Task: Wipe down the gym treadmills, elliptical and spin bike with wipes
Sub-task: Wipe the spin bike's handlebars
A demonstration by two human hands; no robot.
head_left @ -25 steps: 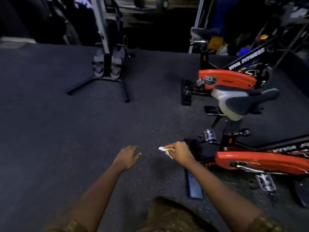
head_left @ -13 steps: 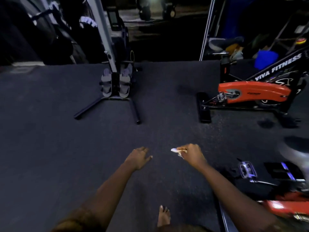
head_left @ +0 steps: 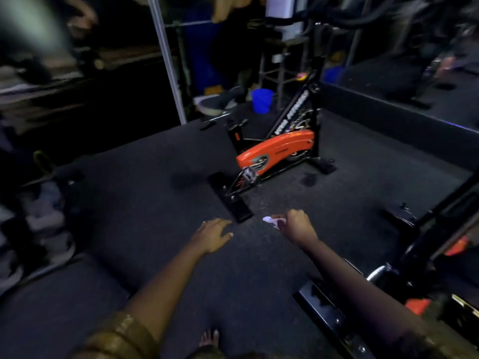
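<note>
1. Looking down through the head view, I see two forearms reaching forward over a dark speckled floor (head_left: 145, 203).
2. The right hand (head_left: 298, 225) has its fingers curled into a loose fist, and they pinch a small crumpled white wipe (head_left: 270, 220). The wipe sticks out to the left of the knuckles, up in the air and touching no machine.
3. The left hand (head_left: 213, 233) is palm down with straight, slightly spread fingers and holds nothing. It is near the wipe but apart from it.
4. A spin bike (head_left: 277, 149) stands ahead of both hands, with an orange guard, a black frame with white lettering and a pedal at the guard's lower end. Its black base bar (head_left: 230, 198) ends just beyond the left hand's fingertips.
5. At the right edge I make out a second bike (head_left: 440, 242), mostly blurred, with a black frame and orange patches. Its floor bar (head_left: 326, 314) lies under the right forearm.
6. For containers I find one, a blue bucket (head_left: 262, 99) on the floor behind the first bike, to the right of a grey upright pole (head_left: 167, 60). I cannot tell what is in it.
7. A bare foot (head_left: 210, 338) shows at the bottom between the forearms, and a brownish patterned sleeve (head_left: 121, 338) covers the left upper arm. The left side of the view is too blurred for me to read.
</note>
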